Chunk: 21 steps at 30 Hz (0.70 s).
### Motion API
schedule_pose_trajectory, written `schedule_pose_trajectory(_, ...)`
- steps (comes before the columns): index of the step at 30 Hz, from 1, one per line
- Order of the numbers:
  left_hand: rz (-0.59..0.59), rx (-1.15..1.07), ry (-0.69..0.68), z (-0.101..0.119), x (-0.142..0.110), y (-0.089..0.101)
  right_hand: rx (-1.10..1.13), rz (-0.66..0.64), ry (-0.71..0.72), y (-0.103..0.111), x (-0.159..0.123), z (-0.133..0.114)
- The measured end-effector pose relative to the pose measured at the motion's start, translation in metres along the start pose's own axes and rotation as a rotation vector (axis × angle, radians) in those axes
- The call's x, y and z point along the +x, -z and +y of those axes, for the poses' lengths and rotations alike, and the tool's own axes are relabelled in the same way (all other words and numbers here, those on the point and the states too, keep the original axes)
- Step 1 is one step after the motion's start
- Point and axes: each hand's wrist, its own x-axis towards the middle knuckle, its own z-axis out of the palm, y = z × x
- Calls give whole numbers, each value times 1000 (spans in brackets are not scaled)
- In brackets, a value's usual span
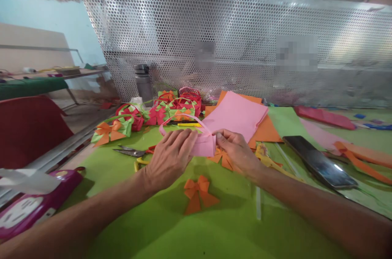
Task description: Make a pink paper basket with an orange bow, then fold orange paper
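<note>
Between both hands, just above the green table covering, is a small pink paper basket with a looped handle on top. My left hand is closed over its left side, fingers lying across the front. At the right edge my right hand pinches the paper between thumb and fingers. An orange paper bow lies in front of the hands, and a second orange bow is partly hidden behind the right hand. Scissors with open blades lie left of my left hand.
Finished baskets with bows stand at the back left beside a grey bottle. Pink sheets lie behind the hands. To the right are a yellow glue gun and a phone; a purple power strip sits at left.
</note>
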Motion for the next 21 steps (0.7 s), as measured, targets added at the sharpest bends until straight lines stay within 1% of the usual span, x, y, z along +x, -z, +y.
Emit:
schedule_pose_trajectory(2, 8, -55, 53, -2, 0, -1, 43, -30, -17, 1, 1, 3)
schedule_pose_trajectory(4, 18, -96, 76, -3, 1, -1, 77, -61, -33, 2, 1, 6)
schedule_pose_trajectory(9, 33, -157, 67, -3, 2, 0, 130, -92, -51, 4, 2, 9)
schedule_pose_trajectory(14, 50, -199, 105, -3, 1, -1, 156, -94, -51, 2, 1, 6)
schedule_pose_trajectory(21, 37, -254, 69, -2, 2, -4, 172, -103, -52, -1, 0, 2)
